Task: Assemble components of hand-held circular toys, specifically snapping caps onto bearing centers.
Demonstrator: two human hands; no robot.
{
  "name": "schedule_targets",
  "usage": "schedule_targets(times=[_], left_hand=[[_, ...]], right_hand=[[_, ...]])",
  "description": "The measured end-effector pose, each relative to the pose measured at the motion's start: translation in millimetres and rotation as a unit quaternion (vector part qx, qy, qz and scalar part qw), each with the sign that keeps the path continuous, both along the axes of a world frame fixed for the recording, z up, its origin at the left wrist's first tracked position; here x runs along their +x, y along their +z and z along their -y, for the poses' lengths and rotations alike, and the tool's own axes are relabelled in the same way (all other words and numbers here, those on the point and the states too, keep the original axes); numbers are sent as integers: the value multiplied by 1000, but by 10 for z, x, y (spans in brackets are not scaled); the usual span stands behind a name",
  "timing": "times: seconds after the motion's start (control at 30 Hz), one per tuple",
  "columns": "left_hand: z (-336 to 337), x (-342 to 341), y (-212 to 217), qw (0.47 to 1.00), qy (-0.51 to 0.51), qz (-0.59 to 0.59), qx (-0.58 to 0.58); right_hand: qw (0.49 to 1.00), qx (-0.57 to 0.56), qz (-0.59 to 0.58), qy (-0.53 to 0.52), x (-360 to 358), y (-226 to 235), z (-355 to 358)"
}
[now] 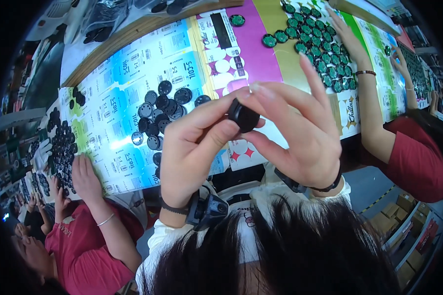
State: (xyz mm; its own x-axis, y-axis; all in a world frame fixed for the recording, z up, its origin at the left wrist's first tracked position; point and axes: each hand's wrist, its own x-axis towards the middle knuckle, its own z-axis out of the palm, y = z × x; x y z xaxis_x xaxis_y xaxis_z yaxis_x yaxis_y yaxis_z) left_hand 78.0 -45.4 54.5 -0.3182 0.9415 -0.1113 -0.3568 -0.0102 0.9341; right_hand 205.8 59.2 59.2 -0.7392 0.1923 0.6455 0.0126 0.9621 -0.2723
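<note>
A small round black part, like a thick disc with a stepped rim, is held up in front of me between both hands. My left hand pinches its left side between thumb and fingers. From the other side, my right hand grips it with thumb and fingertips, one finger raised. Just beyond my left hand lies a loose pile of black discs with small holes on the table. Farther right is a spread of black round parts with green centres.
Printed sheets cover the worktable. A wooden rail runs along the far left, with a clear plastic bag behind it. Co-workers in red sleeves sit on both sides; one's hand rests at the left, another's arm reaches among the green-centred parts.
</note>
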Motion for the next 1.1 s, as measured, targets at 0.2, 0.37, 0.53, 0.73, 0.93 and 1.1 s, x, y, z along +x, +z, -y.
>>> schedule_targets(times=[0.2,0.37,0.53,0.73,0.93,1.1], left_hand=[[30,114,28,996,46,-67,24],[33,162,65,992,54,-101,44],[35,202,72,988,74,-120,70],[83,210,101,984,64,-134,94],[97,228,276,997,-17,48,54],[106,131,74,991,-51,69,103]], right_hand=[[996,-87,-18,25,-60,-47,63],[919,-372,-108,76,-84,-121,91],[811,-570,32,126,6,-16,111],[814,-561,-38,145,2,-25,213],[862,-489,-129,29,82,-32,243],[984,-136,-107,42,129,125,142]])
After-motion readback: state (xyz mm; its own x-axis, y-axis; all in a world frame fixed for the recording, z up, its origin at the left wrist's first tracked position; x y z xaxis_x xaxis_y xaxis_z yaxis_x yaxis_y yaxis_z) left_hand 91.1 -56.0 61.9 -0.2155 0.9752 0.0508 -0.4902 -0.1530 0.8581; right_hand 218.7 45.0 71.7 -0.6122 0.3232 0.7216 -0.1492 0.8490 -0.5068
